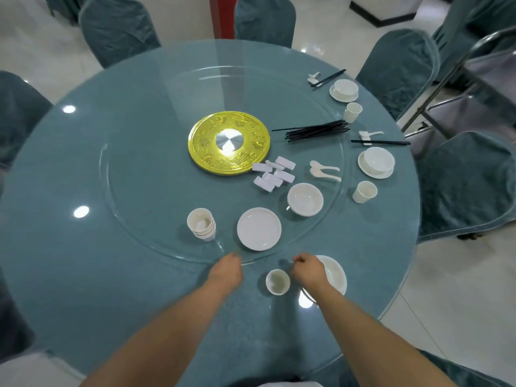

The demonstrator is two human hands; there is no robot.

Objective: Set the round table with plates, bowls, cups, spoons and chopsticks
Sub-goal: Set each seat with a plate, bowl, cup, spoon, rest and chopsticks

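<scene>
At the near edge of the round surface (83,275), a third place setting is being laid. Two settings already stand complete along the right rim, each with a bowl on a plate, a cup, a spoon on a rest and a pair of chopsticks. The near setting so far consists of a bowl on a plate (336,275) and a single cup (277,281) just to its left.

The right hand (307,270) hangs above the gap between that cup and the plate, fingers loosely curled; it appears to hold nothing, although its fingertips are blurred. The left hand (227,268) reaches forward with its fingertips at the rim of the glass turntable (134,224); whether it grips the rim or only touches it cannot be told.

The step in hand is judged to be completion of the near setting. It lacks a rest, a spoon and chopsticks. These lie on the turntable: the pile of rests (275,174), the loose spoons (325,170) and the chopstick bundle (317,131), all well beyond the hands. The next move calls for turning the turntable or reaching across it. The stacked cups (201,224), spare plate (259,229) and spare bowl (305,199) stand nearer.
</scene>
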